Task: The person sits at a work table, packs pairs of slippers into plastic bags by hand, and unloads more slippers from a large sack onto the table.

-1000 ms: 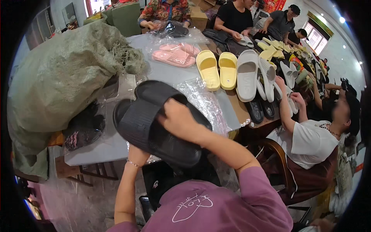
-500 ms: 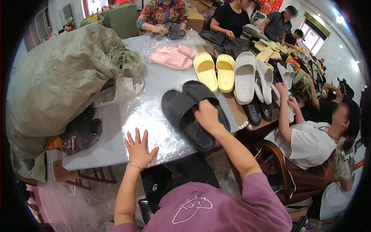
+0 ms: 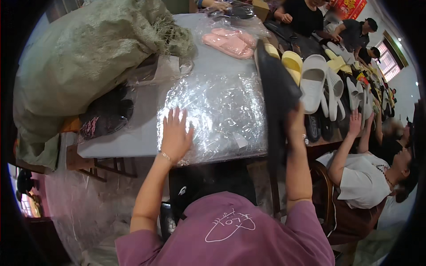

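Observation:
My left hand (image 3: 175, 136) lies flat with its fingers spread on a stack of clear plastic bags (image 3: 222, 106) at the table's near edge. At the right side of that stack, my right hand (image 3: 295, 124) grips the black slide sandals (image 3: 277, 84), which are tipped up on edge and partly blurred by motion. How the fingers sit on them is mostly hidden. Just beyond the sandals stand yellow slides (image 3: 292, 65) and a large light grey slide (image 3: 313, 84).
Pink slides (image 3: 230, 43) in clear plastic lie at the table's far side. A bulging woven sack (image 3: 88, 57) covers the left, beside a bagged dark pair (image 3: 106, 115). A co-worker in a white shirt (image 3: 361, 173) sits at right; others stand farther back.
My right hand has lifted the black slides off the plastic bags and turned them on edge toward the right. My left hand has slid forward on the bags. The view has shifted.

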A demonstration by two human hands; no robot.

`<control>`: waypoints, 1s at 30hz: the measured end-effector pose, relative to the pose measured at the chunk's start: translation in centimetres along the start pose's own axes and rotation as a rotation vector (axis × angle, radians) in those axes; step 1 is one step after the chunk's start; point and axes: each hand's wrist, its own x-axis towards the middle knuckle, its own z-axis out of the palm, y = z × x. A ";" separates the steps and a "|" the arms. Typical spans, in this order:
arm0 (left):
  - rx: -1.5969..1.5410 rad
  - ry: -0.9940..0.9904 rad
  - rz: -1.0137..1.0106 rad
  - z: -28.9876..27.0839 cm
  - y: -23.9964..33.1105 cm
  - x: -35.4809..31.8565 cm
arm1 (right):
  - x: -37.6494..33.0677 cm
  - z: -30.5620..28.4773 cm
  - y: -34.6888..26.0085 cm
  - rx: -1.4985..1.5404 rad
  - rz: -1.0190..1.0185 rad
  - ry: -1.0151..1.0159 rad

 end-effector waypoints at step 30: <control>-0.877 0.305 -0.409 -0.1 -4.6 6.8 | -1.5 5.2 -1.3 -0.658 0.032 -0.323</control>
